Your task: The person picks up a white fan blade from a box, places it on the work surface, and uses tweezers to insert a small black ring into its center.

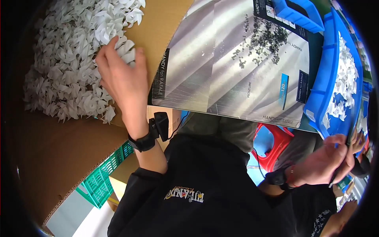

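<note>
My left hand point(124, 77) reaches over a heap of small white plastic fan blades point(67, 67). Its thumb and fingers are spread, with a few loose blades just beyond the fingertips and nothing plainly gripped. On the far right, my right hand point(325, 162) is closed around a thin dark stick-like tool point(349, 138), whose kind I cannot make out. It is beside the near end of a blue plastic tray point(314, 89) that holds more white blades point(342, 85).
A printed cardboard box point(221, 67) lies flat before me, with many tiny dark rings point(268, 35) scattered on it. A smaller blue bin point(302, 15) stands at its far right. There are a green crate point(96, 185), a red stool point(272, 150) and another person's hand point(358, 141).
</note>
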Tool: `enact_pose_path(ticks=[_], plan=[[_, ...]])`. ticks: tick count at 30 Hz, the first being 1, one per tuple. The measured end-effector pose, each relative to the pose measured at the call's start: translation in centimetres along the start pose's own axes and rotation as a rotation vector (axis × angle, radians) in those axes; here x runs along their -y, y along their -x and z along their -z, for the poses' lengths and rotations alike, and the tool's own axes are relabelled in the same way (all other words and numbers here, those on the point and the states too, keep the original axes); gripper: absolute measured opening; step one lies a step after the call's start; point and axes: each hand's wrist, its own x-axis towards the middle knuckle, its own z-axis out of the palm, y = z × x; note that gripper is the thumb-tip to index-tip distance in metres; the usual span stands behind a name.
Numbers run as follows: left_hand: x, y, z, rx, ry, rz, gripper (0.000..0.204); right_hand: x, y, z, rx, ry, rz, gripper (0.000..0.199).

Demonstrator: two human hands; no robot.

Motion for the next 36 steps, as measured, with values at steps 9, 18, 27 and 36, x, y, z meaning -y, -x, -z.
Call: enact_pose_path(ticks=[9, 18, 27, 36], plan=[[0.5, -0.9, 0.5, -0.026, 0.116, -0.097, 0.034, 0.2, 5.1, -2.2, 0.366, -0.150, -0.152, 0.019], [-4.5, 1.0, 3.2, 0.253, 1.041, 0.393, 0.027, -0.6, 6.1, -2.7, 0.324, -0.150, -0.284, 0.020], [-6.1, 3.5, 1.3, 0.598, 0.728, -0.101, 0.027, -1.3, 7.0, -3.0, 0.323, -0.290, -0.487, 0.025], [-5.6, 4.5, 2.2, 0.559, 0.631, -0.523, 0.036, -1.5, 7.2, -3.3, 0.369, -0.285, -0.548, 0.023]])
